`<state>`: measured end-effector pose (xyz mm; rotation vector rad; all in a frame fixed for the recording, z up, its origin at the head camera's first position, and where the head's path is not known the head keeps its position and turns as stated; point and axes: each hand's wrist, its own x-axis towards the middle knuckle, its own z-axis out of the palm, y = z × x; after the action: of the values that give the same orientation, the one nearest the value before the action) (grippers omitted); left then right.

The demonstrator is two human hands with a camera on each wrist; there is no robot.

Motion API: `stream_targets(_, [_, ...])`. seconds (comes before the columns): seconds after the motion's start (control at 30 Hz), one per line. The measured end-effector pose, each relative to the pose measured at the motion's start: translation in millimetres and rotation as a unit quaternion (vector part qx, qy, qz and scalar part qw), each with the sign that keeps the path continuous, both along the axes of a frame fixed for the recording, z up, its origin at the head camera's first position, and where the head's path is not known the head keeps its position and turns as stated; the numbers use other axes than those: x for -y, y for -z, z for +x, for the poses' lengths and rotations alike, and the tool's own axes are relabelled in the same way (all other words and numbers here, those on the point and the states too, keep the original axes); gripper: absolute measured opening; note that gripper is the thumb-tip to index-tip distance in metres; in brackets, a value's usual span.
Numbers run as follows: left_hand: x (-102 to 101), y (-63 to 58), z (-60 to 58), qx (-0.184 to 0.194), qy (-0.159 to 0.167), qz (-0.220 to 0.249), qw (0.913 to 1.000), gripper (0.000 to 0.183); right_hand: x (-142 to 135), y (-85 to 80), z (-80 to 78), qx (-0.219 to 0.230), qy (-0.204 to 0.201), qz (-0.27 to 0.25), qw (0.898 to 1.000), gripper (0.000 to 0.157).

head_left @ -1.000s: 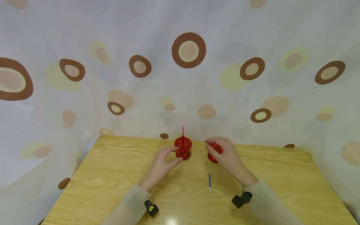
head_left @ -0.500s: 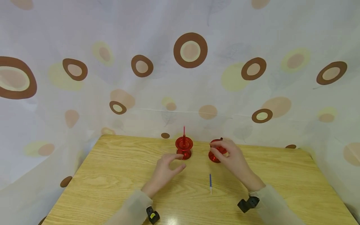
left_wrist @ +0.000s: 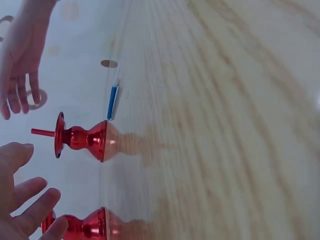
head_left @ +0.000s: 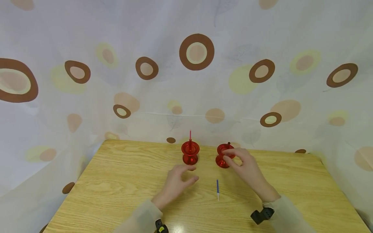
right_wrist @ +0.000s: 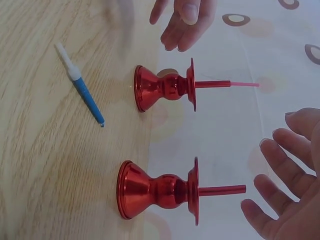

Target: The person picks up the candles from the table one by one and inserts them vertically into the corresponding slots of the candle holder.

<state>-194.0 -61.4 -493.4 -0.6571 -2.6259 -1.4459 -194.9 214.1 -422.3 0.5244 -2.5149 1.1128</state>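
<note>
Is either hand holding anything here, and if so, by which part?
Nothing is held: the left hand and the right hand are both empty.

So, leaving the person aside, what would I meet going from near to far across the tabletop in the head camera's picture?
Blue-and-white stick → red stand with a pink stick on top and bare red stand, roughly level → patterned cloth.
</note>
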Motion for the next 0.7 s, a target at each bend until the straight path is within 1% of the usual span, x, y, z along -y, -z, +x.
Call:
stream_targets(0.1, [-4, 1.4, 1.8, -0.004, 0.002, -0.01, 0.9999, 0.038, -3, 2.1, 0.2, 0.0, 0.005, -0.001, 1.0, 0.021])
stream_targets(0.3, [-10, 2.0, 6.9, 0.008, 0.007, -0.018, 0.9998, 0.037, -8, 6.0, 1.7, 0.001, 0.02, 0.006, 1.0, 0.021])
stream_targets(0.43, [-13, 3.1, 9.0, 0.005, 0.009, -0.034, 0.9994, 0.037, -11, 7.7, 2.6, 0.012, 0.021, 0.002, 1.0, 0.022])
stream_targets(0.7, [-24, 2.1, 13.1, 0.018, 0.016, -0.074, 0.997, 0.036, -15, 9.6, 2.9, 0.034, 0.029, -0.008, 0.999, 0.022])
